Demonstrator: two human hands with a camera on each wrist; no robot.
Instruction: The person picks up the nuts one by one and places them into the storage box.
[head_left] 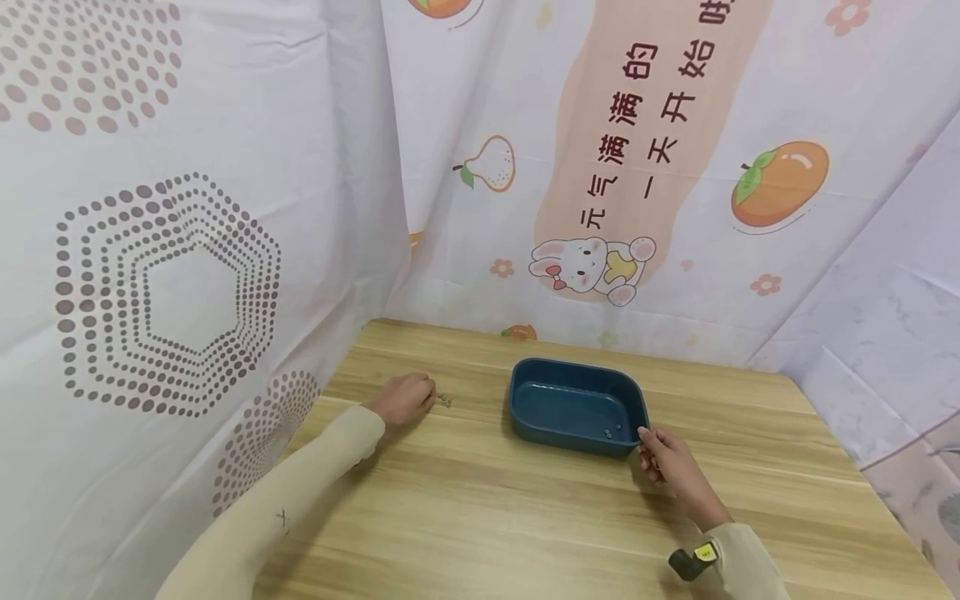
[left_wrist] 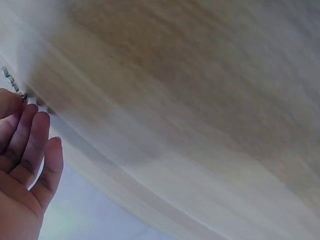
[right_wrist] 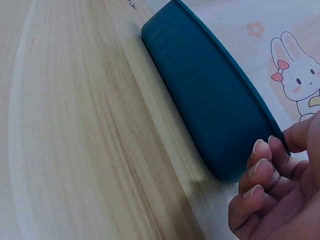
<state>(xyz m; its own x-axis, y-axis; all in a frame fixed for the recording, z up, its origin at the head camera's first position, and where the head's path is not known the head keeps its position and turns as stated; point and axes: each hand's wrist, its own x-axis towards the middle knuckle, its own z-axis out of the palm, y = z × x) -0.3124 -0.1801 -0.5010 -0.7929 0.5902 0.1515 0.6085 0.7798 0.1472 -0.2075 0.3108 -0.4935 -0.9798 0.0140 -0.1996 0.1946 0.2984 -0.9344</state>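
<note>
A dark teal, rounded rectangular tray (head_left: 573,440) stands on the wooden table. Its near right corner rim is pinched between the thumb and index finger of my right hand (head_left: 671,467); in the right wrist view, the other fingers of that hand (right_wrist: 280,187) curl beside the tray's outer wall (right_wrist: 200,90). A few small shiny metal pieces (head_left: 608,433) lie inside, near that corner. Left of the tray, my left hand (head_left: 405,398) is low at a small cluster of metal pieces (head_left: 446,401). In the left wrist view, its thumb and fingertips (left_wrist: 31,112) pinch one small metal piece (left_wrist: 24,97), mostly hidden; others (left_wrist: 9,79) lie alongside.
The light wood-grain table (head_left: 465,517) extends around the tray. A patterned white curtain (head_left: 187,292) hangs along the left edge, and a printed cloth (head_left: 480,225) hangs behind. A black device with a yellow label (head_left: 693,561) is strapped to my right wrist.
</note>
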